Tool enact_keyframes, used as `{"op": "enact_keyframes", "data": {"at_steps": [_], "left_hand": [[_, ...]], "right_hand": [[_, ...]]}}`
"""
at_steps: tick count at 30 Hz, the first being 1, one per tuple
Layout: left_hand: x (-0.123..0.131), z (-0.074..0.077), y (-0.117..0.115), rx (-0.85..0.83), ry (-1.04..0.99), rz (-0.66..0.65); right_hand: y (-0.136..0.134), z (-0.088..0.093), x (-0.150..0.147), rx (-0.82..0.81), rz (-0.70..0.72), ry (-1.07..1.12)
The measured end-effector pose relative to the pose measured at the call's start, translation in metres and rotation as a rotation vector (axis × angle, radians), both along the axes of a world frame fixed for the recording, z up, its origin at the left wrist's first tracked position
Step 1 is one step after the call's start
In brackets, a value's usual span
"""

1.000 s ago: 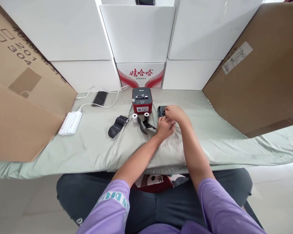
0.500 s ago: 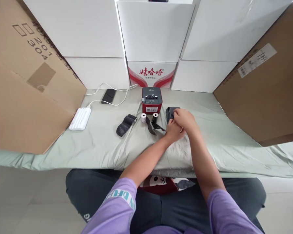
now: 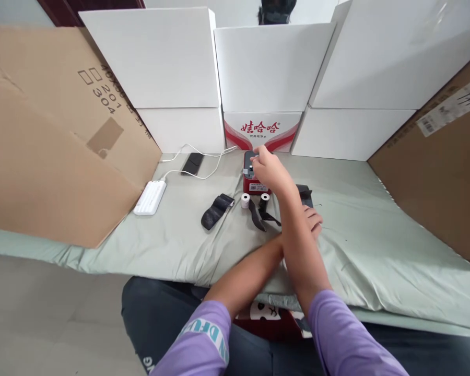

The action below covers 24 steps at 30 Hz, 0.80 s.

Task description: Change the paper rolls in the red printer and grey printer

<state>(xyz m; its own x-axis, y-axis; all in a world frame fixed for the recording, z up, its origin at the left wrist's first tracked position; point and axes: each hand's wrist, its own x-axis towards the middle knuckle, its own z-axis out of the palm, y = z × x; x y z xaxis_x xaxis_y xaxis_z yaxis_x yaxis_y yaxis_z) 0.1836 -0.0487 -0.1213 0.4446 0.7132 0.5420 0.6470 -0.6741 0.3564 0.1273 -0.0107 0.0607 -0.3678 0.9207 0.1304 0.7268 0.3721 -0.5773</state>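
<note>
My right hand [image 3: 269,166] reaches over the top of a red box-shaped device [image 3: 251,181] with a dark lid. Its fingers are apart and partly cover the lid; I see nothing held in them. My left hand [image 3: 312,220] lies under my crossed right forearm, fingers stretched out at the near edge of a small black device [image 3: 304,194]. My forearm hides part of that black device. Before the red device stand a small white roll [image 3: 245,200] and a small black roll [image 3: 263,201], with black strips [image 3: 256,216] trailing from them.
To the left lie a black band-like roll [image 3: 216,211], a dark flat phone-like slab [image 3: 192,163] and a white power bank [image 3: 150,197] with a white cable [image 3: 198,175]. White boxes [image 3: 274,68] wall off the back; cardboard [image 3: 58,141] [image 3: 446,156] stands at both sides.
My right hand has left the black device and moved up and left onto the red device. My left hand has shifted slightly to the right, its fingers now spread. The view has turned.
</note>
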Motion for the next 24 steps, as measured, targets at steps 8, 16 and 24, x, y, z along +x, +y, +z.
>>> {"op": "enact_keyframes", "data": {"at_steps": [8, 16, 24], "left_hand": [[-0.003, 0.010, -0.006, -0.063, -0.039, -0.008], [-0.002, 0.000, -0.004, -0.047, -0.048, 0.010], [0.003, 0.002, -0.003, -0.067, -0.091, 0.041]], "right_hand": [[0.038, -0.031, -0.008, -0.175, 0.048, -0.151], [0.026, -0.026, -0.018, -0.071, 0.106, -0.324], [0.010, -0.026, -0.035, -0.006, 0.050, -0.428]]}}
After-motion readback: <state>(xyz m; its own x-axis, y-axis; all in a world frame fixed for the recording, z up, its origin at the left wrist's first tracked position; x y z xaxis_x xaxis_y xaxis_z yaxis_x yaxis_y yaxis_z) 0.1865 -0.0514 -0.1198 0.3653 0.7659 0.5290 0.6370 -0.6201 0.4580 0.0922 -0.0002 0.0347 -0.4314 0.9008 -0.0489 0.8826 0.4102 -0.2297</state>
